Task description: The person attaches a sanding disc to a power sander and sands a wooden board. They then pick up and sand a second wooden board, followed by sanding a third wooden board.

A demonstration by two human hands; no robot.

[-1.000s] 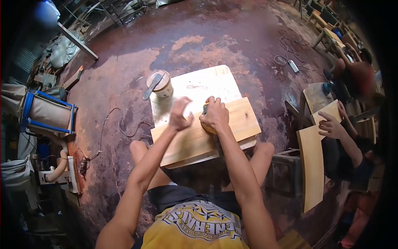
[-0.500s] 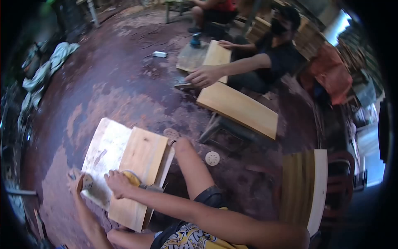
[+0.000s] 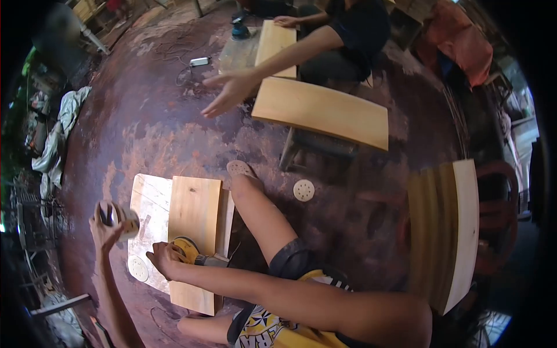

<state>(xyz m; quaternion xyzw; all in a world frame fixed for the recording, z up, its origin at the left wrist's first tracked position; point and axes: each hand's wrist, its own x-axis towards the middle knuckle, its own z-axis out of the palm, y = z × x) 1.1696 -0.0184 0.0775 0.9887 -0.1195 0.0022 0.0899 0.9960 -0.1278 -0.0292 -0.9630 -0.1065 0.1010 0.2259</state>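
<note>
My left hand (image 3: 104, 233) is raised beside the left edge of a white board, fingers wrapped round a pale, short, roll-shaped thing (image 3: 129, 225) with a dark part near my thumb; its exact kind cannot be made out. My right hand (image 3: 166, 256) grips a yellow orbital sander (image 3: 187, 248), over a light wooden plank (image 3: 194, 211). The plank rests across the white board (image 3: 152, 200). On that board's lower left corner lies a round sanding disc (image 3: 138, 268) with holes.
Across from me a co-worker (image 3: 360, 35) sits with one hand (image 3: 235, 87) stretched out, fingers spread. Another plank (image 3: 322, 113) lies on a low stool (image 3: 319, 142). A sanding disc (image 3: 303, 190) is on the floor. Several stacked planks (image 3: 444, 232) stand at my right.
My left hand has risen with the roll-shaped thing, uncovering the disc on the white board. The co-worker's hand, earlier closed on a dark flat thing, now reaches out open. The view has shifted.
</note>
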